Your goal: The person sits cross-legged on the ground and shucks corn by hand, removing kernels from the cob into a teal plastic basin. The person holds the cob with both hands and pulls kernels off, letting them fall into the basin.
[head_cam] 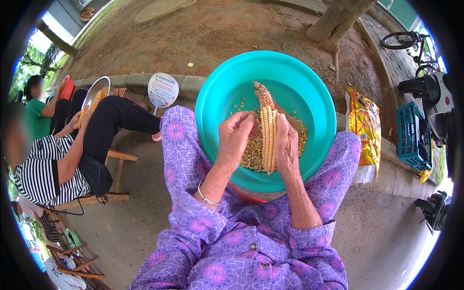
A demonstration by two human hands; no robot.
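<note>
My right hand [288, 146] grips the right side of a corn cob [269, 141] that is held upright and still carries rows of pale yellow kernels. A stripped reddish cob section [264, 95] shows at its top end; I cannot tell whether it is the same cob. My left hand [236, 136], with a bangle at the wrist, is curled close against the cob's left side; whether kernels are in its fingers is hidden. Below both hands, a turquoise plastic basin [226, 81] rests between my knees, with loose corn kernels [251, 156] on its bottom. Another stripped cob [288, 116] lies partly hidden behind.
To the left, a seated person [47, 170] in stripes holds a metal bowl [95, 98] of kernels. A hand fan [163, 90] is near my left knee. Right of the basin stand a shiny yellow bag [364, 132] and a blue crate [409, 136]. A concrete kerb [190, 85] runs beyond.
</note>
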